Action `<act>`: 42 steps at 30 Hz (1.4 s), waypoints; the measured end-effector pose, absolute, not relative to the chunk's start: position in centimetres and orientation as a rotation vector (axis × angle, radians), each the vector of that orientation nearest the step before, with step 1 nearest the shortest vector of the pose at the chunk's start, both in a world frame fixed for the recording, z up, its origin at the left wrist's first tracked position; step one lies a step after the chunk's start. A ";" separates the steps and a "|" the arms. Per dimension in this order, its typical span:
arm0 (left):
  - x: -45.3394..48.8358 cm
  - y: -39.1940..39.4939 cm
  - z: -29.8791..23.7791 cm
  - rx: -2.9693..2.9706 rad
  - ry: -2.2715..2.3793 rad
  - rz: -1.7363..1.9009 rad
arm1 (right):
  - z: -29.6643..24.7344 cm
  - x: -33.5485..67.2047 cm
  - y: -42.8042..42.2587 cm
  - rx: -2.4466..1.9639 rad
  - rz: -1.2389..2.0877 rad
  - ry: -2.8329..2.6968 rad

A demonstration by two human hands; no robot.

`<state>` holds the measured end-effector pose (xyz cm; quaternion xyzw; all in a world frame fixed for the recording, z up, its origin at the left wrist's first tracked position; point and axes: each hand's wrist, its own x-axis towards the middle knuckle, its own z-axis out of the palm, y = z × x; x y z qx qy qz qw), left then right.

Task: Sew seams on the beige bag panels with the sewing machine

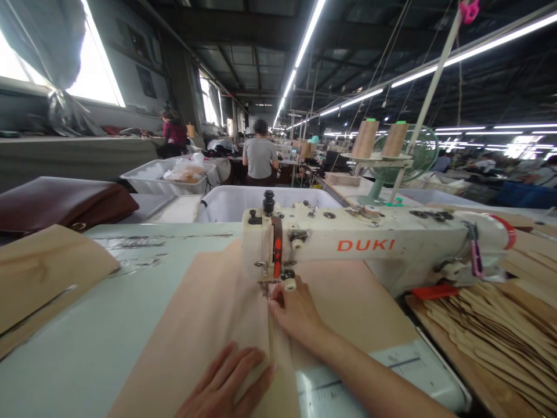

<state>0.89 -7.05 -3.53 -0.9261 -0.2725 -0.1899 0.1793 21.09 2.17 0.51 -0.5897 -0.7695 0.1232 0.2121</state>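
Note:
A large piece of tan fabric lies under the needle of a white sewing machine marked DUKI. My left hand rests flat on that fabric, fingers stretched forward, left of a narrow strip running toward the needle area. Close by the presser foot, my right hand has its thumb and forefinger pinched together. What lies between those fingertips is too small to make out. The right forearm reaches in from the lower right, across the fabric and the machine bed.
Tan pieces with dark edges are stacked at the right. A brown leather bag and another tan panel lie left. Behind the machine are a white bin, thread cones and a green fan. A person sits farther ahead.

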 end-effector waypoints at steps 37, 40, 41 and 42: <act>1.4 -3.8 0.3 -2.863 -1.086 -0.603 | -0.4 24.0 2.4 -1.311 0.070 -2.129; 1.0 -3.0 0.1 -2.903 -1.150 -0.468 | -0.3 24.0 2.4 -1.288 0.084 -2.111; 0.9 -2.7 0.1 -2.927 -1.177 -0.411 | -0.3 24.0 2.3 -1.279 0.091 -2.105; 0.8 -2.5 0.2 -2.952 -1.207 -0.356 | -0.3 24.0 2.3 -1.270 0.096 -2.098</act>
